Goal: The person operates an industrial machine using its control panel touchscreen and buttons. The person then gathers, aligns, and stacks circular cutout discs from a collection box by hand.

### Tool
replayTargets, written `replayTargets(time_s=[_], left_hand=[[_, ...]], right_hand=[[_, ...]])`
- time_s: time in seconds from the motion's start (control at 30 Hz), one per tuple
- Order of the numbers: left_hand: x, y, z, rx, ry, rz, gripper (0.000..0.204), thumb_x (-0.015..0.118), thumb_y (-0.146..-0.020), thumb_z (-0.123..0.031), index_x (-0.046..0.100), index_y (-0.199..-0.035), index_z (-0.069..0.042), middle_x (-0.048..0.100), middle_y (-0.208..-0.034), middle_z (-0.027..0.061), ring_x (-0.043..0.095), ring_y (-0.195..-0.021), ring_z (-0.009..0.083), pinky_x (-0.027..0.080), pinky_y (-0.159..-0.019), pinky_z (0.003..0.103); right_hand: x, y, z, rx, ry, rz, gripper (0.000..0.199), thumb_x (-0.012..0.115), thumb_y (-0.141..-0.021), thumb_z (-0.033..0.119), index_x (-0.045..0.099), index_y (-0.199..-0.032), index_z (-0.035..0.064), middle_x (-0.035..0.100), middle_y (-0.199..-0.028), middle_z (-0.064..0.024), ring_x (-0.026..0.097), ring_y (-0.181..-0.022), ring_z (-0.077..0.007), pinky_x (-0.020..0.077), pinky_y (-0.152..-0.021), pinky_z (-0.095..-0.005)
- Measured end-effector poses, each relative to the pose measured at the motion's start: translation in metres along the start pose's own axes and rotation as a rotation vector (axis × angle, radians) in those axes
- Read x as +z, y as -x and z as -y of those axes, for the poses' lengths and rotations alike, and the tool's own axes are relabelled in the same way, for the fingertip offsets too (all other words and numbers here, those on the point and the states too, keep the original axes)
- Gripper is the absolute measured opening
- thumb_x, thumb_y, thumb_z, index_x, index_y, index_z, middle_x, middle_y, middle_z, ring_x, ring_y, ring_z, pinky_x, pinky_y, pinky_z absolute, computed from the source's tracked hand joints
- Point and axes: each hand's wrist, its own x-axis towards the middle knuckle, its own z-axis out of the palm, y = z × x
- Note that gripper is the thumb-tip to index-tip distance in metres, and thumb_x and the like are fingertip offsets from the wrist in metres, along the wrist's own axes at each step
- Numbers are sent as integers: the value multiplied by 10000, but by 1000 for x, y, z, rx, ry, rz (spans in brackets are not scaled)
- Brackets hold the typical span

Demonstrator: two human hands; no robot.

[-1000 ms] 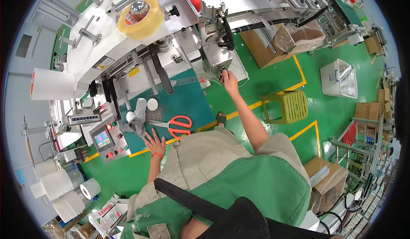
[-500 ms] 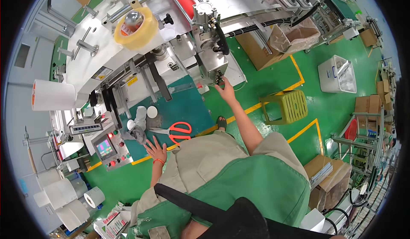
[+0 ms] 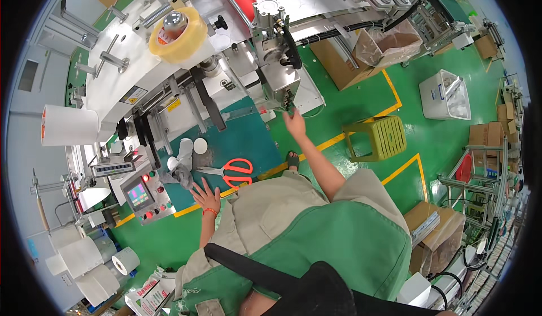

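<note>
My left hand (image 3: 206, 198) rests at the near edge of the blue-green work surface (image 3: 248, 141), fingers spread and holding nothing. Beside it lie red-handled scissors (image 3: 236, 172), a crumpled grey cloth or glove (image 3: 180, 175) and a white disc (image 3: 200, 145). My right hand (image 3: 294, 125) is raised to the lower end of a metal machine unit (image 3: 280, 82). Its fingers are drawn together at small dark fittings (image 3: 288, 98) there; what they grip is too small to make out.
A control panel (image 3: 139, 196) with a screen and buttons stands left. A clear tape roll (image 3: 178, 36) and a white roll (image 3: 70, 125) sit on the machine. To the right are a yellow-green stool (image 3: 384, 138), a white bin (image 3: 446, 97) and cardboard boxes (image 3: 339, 67).
My right hand's fingers, spread half a second ago, have come together at the fittings, and the hand has shifted slightly left. My left hand stays in place.
</note>
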Motion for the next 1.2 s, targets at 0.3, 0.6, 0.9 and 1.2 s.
replayTargets(time_s=[0.3,0.6,0.9,1.2], left_hand=[[-3,-1,-4,-38,37,97,663,349,-876,-512,106,-1419,-218,-37,-1459,174,-31,-1303,464,110,-1029,556],[-14,-4,-4,-84,77,208,659,318,-877,-533,102,-1419,-226,-62,-1459,167,-66,-1305,455,77,-1035,548],[-12,-2,-3,-50,45,171,650,331,-877,-520,139,-1416,-210,-5,-1458,179,2,-1299,470,133,-1021,559],[-16,-5,-5,-34,50,156,660,354,-876,-502,131,-1416,-196,-3,-1456,186,-5,-1300,471,131,-1016,570]], right_hand=[[-2,101,-20,6,-160,460,564,578,-792,488,540,-1013,-29,594,-780,-142,580,-706,-242,462,-691,-321],[-13,82,-6,230,-240,590,658,742,-661,427,562,-1076,-50,608,-998,-161,589,-907,-211,464,-780,-304],[-14,93,5,-190,-114,350,708,755,-634,358,499,-1190,0,585,-1050,-184,579,-935,-287,455,-817,-347],[-17,93,5,-117,-50,430,658,764,-624,348,539,-1190,102,582,-1074,-161,579,-943,-256,453,-822,-335]])
